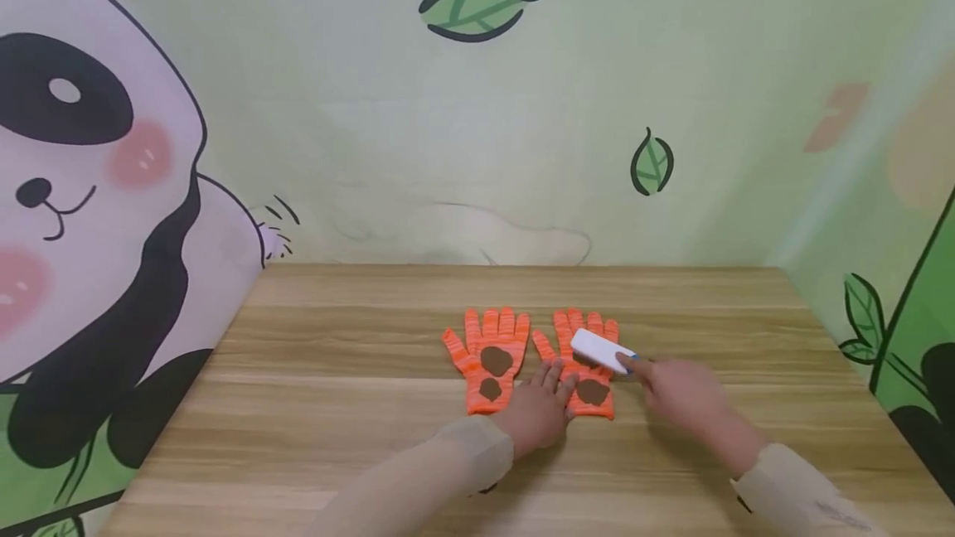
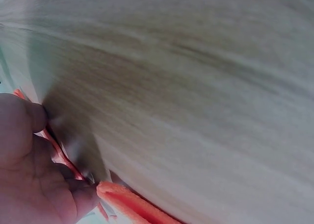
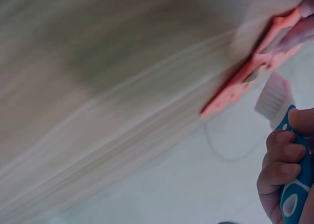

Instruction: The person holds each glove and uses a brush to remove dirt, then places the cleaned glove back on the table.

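Observation:
Two orange knit gloves with brown patches lie side by side on the wooden table, fingers pointing away. My left hand (image 1: 535, 408) rests palm down, fingers extended, over the near left edge of the right glove (image 1: 585, 373). It also overlaps the cuff corner of the left glove (image 1: 492, 359) in the head view. With my right hand (image 1: 682, 396) I grip a brush (image 3: 289, 155) by its blue and white handle. The brush's white head (image 1: 599, 350) is over the right glove's upper patch, hiding part of it. White bristles (image 3: 271, 100) show in the right wrist view.
The wood-grain table (image 1: 336, 437) extends around the gloves, its far edge against a pale green wall (image 1: 358, 106). A large cartoon panda (image 1: 89, 147) and leaves are printed on the wall covering.

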Tool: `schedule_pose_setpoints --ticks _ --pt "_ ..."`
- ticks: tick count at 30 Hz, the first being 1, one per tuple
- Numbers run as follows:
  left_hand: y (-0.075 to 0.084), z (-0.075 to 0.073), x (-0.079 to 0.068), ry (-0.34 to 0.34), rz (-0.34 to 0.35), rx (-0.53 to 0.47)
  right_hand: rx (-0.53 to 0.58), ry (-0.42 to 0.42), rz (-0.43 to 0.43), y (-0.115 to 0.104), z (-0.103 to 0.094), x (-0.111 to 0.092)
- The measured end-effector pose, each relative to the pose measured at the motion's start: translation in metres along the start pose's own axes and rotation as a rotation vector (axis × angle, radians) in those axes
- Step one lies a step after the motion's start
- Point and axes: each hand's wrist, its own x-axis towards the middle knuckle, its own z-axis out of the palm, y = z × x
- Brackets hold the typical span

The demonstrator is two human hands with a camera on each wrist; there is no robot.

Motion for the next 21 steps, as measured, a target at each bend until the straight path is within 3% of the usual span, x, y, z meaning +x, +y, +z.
schedule_pose_setpoints --ticks 4,11,21 --pt "0.000 -0.001 0.000 0.005 -0.002 -0.033 -0.019 -0.007 -0.054 -0.004 0.004 0.006" --pt "-0.002 -0.003 -0.001 -0.004 -0.008 -0.027 0.017 -0.006 0.018 0.007 0.004 -0.002" --pt "-0.002 -0.004 -0.003 0.008 -0.003 0.002 0.033 -0.009 -0.027 -0.002 0.006 0.005"
